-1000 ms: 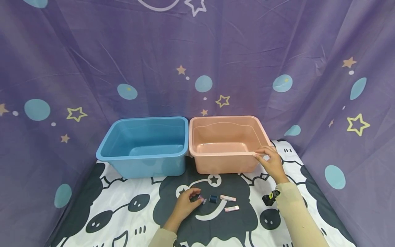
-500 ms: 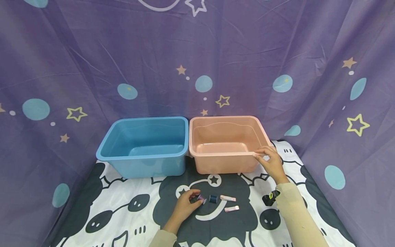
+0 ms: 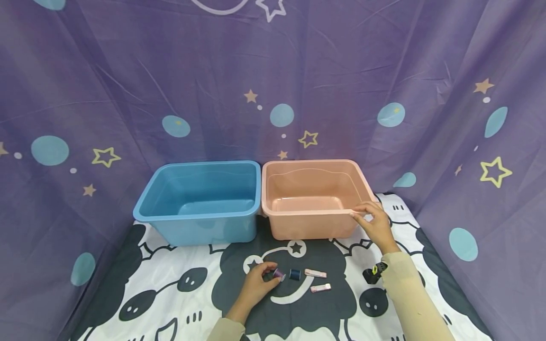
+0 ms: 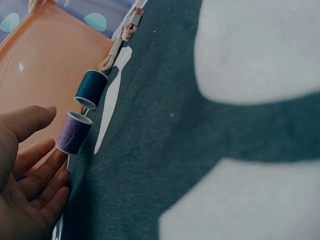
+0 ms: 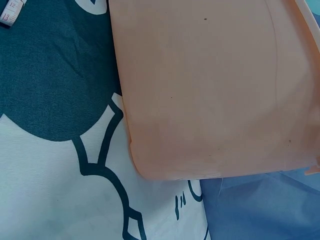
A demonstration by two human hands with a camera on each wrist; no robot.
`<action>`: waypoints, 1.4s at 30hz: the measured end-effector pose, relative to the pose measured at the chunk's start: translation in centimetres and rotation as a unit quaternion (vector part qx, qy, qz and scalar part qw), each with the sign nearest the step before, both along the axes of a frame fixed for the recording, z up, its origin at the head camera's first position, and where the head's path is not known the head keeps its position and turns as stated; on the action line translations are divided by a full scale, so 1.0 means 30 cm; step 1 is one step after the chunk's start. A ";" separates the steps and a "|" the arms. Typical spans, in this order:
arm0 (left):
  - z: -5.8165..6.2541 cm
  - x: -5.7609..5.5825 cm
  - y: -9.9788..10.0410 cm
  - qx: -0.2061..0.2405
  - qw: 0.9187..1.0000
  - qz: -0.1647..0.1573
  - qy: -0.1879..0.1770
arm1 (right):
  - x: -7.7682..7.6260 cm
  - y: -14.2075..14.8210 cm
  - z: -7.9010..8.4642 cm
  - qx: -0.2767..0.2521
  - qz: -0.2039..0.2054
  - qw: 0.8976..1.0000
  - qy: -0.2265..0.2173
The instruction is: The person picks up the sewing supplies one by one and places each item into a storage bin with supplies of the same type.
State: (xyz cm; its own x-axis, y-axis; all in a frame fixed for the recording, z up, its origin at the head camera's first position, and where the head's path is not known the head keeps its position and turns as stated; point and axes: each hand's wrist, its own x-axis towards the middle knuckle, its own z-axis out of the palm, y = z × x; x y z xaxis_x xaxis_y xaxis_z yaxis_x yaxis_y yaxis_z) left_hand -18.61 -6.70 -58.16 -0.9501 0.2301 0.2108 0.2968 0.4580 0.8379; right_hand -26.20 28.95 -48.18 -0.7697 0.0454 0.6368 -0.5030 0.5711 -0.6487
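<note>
one purple spool (image 4: 74, 133) now shows more

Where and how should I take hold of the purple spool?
Probably pinch the purple spool across its wound middle, left hand coming from the left: it is tipped on its side, white rims at both ends, its right end facing the dark blue spool.

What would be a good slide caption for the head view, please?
Left hand beside a purple spool, right hand gripping a peach tub.

left sleeve (image 3: 226, 329): beige | right sleeve (image 3: 411, 293): beige, plain | right-wrist device (image 3: 370, 277): black, boxy, yellow-green marking (image 3: 375, 270)
</note>
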 end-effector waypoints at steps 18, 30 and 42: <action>-0.017 0.016 0.011 -0.055 0.998 0.029 0.011 | 0.006 -0.007 0.005 0.008 0.004 1.000 0.016; -0.034 0.017 0.022 -0.072 0.996 0.037 0.038 | 0.005 -0.005 0.005 0.009 0.007 1.000 0.019; -0.039 0.015 0.032 -0.069 0.995 0.056 0.037 | 0.000 -0.004 0.003 -0.001 0.007 1.000 0.013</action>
